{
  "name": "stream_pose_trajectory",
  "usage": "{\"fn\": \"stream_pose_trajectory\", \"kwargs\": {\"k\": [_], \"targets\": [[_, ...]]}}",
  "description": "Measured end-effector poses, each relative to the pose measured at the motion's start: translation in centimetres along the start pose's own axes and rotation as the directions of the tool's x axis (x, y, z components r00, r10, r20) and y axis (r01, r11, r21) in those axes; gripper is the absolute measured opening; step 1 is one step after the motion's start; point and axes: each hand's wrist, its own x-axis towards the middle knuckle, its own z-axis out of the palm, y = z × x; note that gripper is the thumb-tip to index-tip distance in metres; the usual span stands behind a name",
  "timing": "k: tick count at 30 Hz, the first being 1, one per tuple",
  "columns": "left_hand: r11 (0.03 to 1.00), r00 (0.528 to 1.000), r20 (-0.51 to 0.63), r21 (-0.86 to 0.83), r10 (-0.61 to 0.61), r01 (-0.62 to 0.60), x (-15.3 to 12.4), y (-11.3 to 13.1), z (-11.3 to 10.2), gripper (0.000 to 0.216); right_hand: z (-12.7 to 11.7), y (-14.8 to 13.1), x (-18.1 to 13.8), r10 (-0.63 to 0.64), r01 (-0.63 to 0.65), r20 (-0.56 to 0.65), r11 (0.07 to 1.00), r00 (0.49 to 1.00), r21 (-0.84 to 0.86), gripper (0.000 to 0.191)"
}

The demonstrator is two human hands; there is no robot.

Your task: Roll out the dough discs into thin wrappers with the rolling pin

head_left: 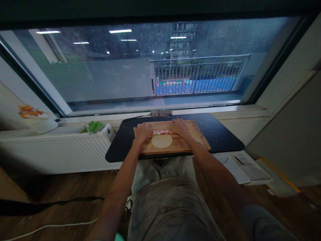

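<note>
A wooden cutting board (198, 139) lies on a dark table, with a thin, round, pale dough sheet (162, 141) near its front edge. Just beyond the dough, what looks like a wooden rolling pin (161, 132) lies crosswise, bearing a red-and-white label; its wood blends into the board. My left hand (142, 130) is closed over its left end. At the right end, my right hand (180, 127) is closed in the same way, fingers curled. My palms hide both ends of the pin.
The dark tabletop (223, 140) stands against a window sill. A white radiator (62, 150) is at left, carrying a green cloth (95, 126) and a white container (42, 122). At lower right sits an open white drawer or box (244, 165). A pale cable (55, 225) crosses the floor.
</note>
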Motion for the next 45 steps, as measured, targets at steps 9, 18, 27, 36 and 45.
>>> {"fn": "stream_pose_trajectory", "kwargs": {"k": [9, 18, 27, 36, 45], "targets": [[1.000, 1.000, 0.022, 0.000, -0.002, 0.002, 0.6, -0.2, 0.1, 0.044, -0.9, -0.3, 0.2, 0.010, -0.011, 0.043, 1.000, 0.999, 0.018, 0.047], [0.989, 0.993, -0.059, -0.111, -0.100, 0.093, 1.4, -0.2, 0.9, 0.041, -0.9, -0.4, 1.0, 0.065, -0.066, 0.016, 0.995, 0.998, 0.070, 0.042], [0.975, 0.968, -0.158, -0.133, -0.197, 0.177, 1.7, 0.3, 1.8, 0.046, -0.4, -0.3, 1.4, 0.083, -0.082, -0.002, 0.993, 0.997, 0.080, 0.047], [0.992, 0.984, -0.131, -0.050, -0.120, 0.114, 1.7, 0.1, 2.8, 0.047, 1.0, -0.2, 0.9, -0.019, 0.017, -0.060, 0.999, 0.998, -0.038, 0.045], [0.996, 0.994, -0.067, -0.025, 0.084, -0.085, 0.5, -0.8, 2.2, 0.043, 1.3, 0.5, -0.4, -0.291, 0.294, 0.041, 0.946, 0.956, -0.138, 0.043]]}}
